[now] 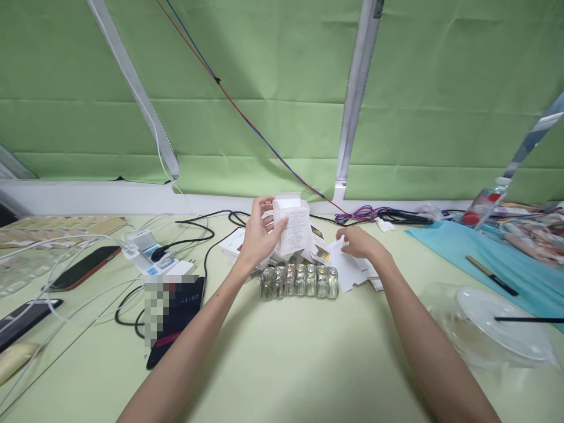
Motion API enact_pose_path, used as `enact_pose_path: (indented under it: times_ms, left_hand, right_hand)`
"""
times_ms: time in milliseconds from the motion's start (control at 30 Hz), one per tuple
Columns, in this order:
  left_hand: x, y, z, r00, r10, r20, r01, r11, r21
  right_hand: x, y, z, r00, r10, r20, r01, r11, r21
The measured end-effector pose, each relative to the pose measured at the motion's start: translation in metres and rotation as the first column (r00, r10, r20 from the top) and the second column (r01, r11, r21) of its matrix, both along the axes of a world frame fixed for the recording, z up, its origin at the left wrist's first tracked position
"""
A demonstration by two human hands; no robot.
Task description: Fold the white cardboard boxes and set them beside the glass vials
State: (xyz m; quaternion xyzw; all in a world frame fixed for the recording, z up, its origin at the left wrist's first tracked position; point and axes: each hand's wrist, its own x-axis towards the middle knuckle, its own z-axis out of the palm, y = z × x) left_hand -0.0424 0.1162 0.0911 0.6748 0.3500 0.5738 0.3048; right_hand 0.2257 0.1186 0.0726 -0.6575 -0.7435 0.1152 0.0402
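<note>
My left hand point(263, 230) is closed around a small white printed carton point(292, 229), held upright with its top flap raised. To its right, my right hand point(356, 241) has its fingers curled at the upper edge of a white paper sheet point(349, 267), pinching it. Just in front of both hands, a row of several small clear glass bottles point(300, 281) with metallic tops stands on the table. Behind the bottles lie more white boxes and a piece with a yellow and dark print point(319, 247). What is inside the carton is hidden.
Phones, among them a dark one point(187, 311), and a white power strip point(161, 261) with cables lie left. A lidded clear container point(502, 323), a knife-like tool point(491, 275) on blue cloth point(445, 241) and a bottle point(487, 202) are right. Bundled cables point(396, 216) run behind.
</note>
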Motion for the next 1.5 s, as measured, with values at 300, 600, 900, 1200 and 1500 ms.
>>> enact_pose_path:
  times_ms: [300,600,900,1200,1500]
  left_hand:
    - [0.000,-0.001,0.001,1.000,0.009,-0.025,-0.009,1.000,0.001]
    - [-0.001,-0.001,0.001,1.000,0.008,-0.019,-0.008,1.000,0.002]
    - [-0.002,0.001,0.000,1.000,0.008,-0.009,-0.008,1.000,0.005]
    - [-0.002,0.002,-0.001,1.000,-0.011,-0.026,0.012,0.999,0.046]
    - [-0.002,-0.001,0.000,0.995,-0.045,-0.088,0.060,0.984,0.168]
  right_hand:
    - [-0.005,0.002,-0.010,0.988,-0.144,0.061,0.149,0.984,-0.094]
    - [-0.007,0.006,-0.017,0.979,-0.189,0.078,0.197,0.974,-0.107]
    - [-0.010,0.005,-0.016,0.979,-0.190,0.075,0.198,0.974,-0.114]
    - [-0.002,0.012,-0.025,0.982,-0.183,0.054,0.187,0.978,-0.089]
    - [0.001,0.013,-0.025,0.979,-0.200,-0.021,0.199,0.979,-0.053]
